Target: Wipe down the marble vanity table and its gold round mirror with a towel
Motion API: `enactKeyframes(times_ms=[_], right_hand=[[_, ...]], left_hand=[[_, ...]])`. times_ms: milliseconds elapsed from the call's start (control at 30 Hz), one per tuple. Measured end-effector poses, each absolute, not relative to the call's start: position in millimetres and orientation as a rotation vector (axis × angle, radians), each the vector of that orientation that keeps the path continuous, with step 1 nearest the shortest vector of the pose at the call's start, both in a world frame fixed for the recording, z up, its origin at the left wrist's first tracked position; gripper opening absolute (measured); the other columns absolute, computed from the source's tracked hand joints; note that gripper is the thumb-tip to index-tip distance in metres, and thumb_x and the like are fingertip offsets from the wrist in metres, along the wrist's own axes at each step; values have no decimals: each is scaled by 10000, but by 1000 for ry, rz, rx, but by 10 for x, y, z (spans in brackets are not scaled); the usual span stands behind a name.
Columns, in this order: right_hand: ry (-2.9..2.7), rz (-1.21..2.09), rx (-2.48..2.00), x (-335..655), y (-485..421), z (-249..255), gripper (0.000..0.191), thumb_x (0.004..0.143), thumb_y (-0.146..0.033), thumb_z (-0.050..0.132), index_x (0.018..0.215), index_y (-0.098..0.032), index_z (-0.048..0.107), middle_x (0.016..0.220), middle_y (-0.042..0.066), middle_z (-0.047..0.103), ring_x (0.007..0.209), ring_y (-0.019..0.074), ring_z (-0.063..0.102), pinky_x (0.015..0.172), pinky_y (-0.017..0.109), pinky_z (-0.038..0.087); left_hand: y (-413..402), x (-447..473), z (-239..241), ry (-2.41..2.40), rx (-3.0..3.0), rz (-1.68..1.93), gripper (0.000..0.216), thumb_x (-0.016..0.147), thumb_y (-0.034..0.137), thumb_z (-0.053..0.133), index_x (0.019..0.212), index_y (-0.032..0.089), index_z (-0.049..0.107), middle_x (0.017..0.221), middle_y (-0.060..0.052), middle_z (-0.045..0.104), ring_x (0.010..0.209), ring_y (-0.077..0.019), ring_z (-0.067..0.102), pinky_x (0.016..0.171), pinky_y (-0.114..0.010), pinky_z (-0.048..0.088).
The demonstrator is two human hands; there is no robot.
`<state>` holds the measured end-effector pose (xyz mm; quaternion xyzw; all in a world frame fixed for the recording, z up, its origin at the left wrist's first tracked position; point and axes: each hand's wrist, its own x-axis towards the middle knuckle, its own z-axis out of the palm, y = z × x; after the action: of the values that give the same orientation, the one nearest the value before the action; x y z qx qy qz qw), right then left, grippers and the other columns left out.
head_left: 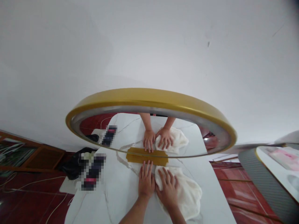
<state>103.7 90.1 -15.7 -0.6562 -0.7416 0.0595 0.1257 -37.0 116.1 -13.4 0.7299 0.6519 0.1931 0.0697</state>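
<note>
Right hand (168, 188): palm down on the cloth, fingers slightly spread and extended, pressing from above rather than gripping.
Left hand (146, 182): flat, fingers extended and pinching nothing; fingertips at the near edge of the mirror's base, thumb side close to the right hand.
Cloth (189, 197): one, white, soft; rumpled, under and to the right of the right hand, just short of the base.
Worktop (119, 202): white, grey-veined, rounded corners.
Progress: judged partway; the cloth is laid out and in use under the palm, neither folded nor put aside. How much of the surface is covered, and how much is left, I cannot tell.
Base (137, 159): gold plate with shaped corners, flat on the worktop.
Mirror (154, 121): one, gold-rimmed, standing over the base; both hands and the cloth repeat in its glass.
Wall (149, 46): plain white, behind everything.
</note>
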Motion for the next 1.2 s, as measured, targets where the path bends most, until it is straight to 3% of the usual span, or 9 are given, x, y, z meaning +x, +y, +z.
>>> enactKeyframes(times_ms=[133, 267, 400, 633, 967, 1200], right_hand=[[-2079, 169, -1936, 1003, 887, -150, 497, 812, -330, 475, 1307, -335, 429, 1337, 15, 473, 1206, 304, 388, 997, 503, 249], [-1971, 143, -1938, 963, 899, -65, 560, 805, -275, 454, 1357, -274, 358, 1296, 60, 496, 1166, 290, 418, 972, 453, 295], [-1921, 96, -1960, 823, 939, 0, 584, 838, -304, 415, 1404, -258, 280, 1299, 79, 484, 1172, 304, 403, 967, 459, 290], [-1988, 78, -2025, 349, 1112, 16, 597, 876, -314, 339, 1447, -287, 167, 1352, 85, 441, 1191, 330, 379, 956, 519, 252], [-2287, 218, -1858, -484, 1285, -85, 581, 889, -360, 348, 1441, -320, 170, 1406, 77, 394, 1208, 330, 383, 954, 553, 235], [-2227, 151, -1909, -26, 1272, 0, 613, 874, -293, 345, 1444, -334, 126, 1399, 56, 406, 1178, 311, 403, 951, 526, 245]], left_hand=[[1154, -373, -129, 1902, 2116, 670, 658, 807, 106, 398, 1426, 248, 228, 1473, 13, 300, 1385, -207, 169, 1112, -431, 257], [1150, -497, -101, 1823, 2027, 743, 638, 809, 70, 335, 1424, 211, 242, 1470, -13, 310, 1376, -180, 203, 1104, -398, 285], [1162, -925, -79, 1843, 2055, 772, 619, 817, 65, 322, 1412, 230, 273, 1452, -13, 346, 1369, -187, 225, 1107, -424, 269], [1229, -1751, -123, 2000, 2175, 718, 628, 838, 67, 316, 1435, 216, 192, 1451, -30, 351, 1368, -184, 225, 1103, -424, 267], [1228, -1754, -150, 2030, 2234, 586, 648, 798, 99, 379, 1424, 188, 236, 1442, -52, 365, 1341, -181, 290, 1099, -397, 247], [1238, -1751, -102, 2057, 2217, 565, 647, 807, 84, 350, 1430, 190, 213, 1443, -51, 363, 1330, -191, 312, 1096, -423, 262]])
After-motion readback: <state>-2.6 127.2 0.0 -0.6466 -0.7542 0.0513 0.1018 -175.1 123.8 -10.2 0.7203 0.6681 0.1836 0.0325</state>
